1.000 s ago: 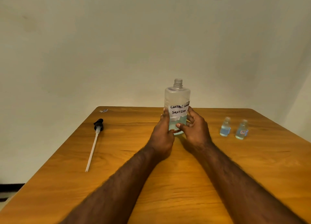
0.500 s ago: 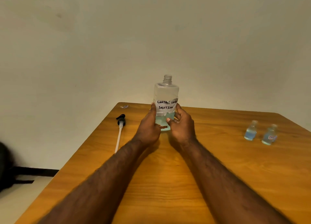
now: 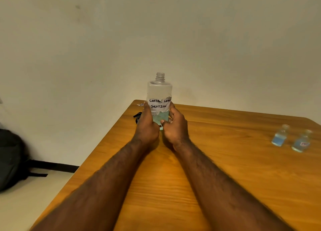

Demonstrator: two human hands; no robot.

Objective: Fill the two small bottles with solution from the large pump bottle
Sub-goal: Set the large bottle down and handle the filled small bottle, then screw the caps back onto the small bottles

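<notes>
Mostly, a plain cream wall (image 3: 225, 39) fills the upper half of the view. Below it a wooden table (image 3: 225, 178) with an orange-brown grain spreads across the lower right. The large pump bottle (image 3: 159, 92) is upright near the table's far left corner, and every place below is given from it.

Far to the left of the bottle and lower down, a dark bag (image 3: 10, 158) sits on a pale floor (image 3: 26, 210) against the wall.

Two bare forearms reach from the bottom edge up to the bottle. The bottle is clear plastic with square shoulders and an open threaded neck with no cap or pump on it. A white label (image 3: 159, 104) round its middle reads "CONTACT LENS SOLUTION" in handwriting. Pale blue-green liquid fills the part below the label.

The left grip (image 3: 147, 128), a bare hand, is wrapped round the bottle's lower left side with the thumb up against the label. The right grip (image 3: 176, 131) clasps the lower right side, fingers curled onto the front. Both grasp the bottle. They hide its base, so whether it rests on the table cannot be told.

Well to the right of the bottle, two small bottles (image 3: 279, 135) (image 3: 301, 141) stand side by side on the table, blurred, each holding pale blue liquid.

Just left of the bottle, a black pump head (image 3: 138, 116) peeks out behind the left grip. A small scrap (image 3: 141, 104) lies by the table's far corner.
</notes>
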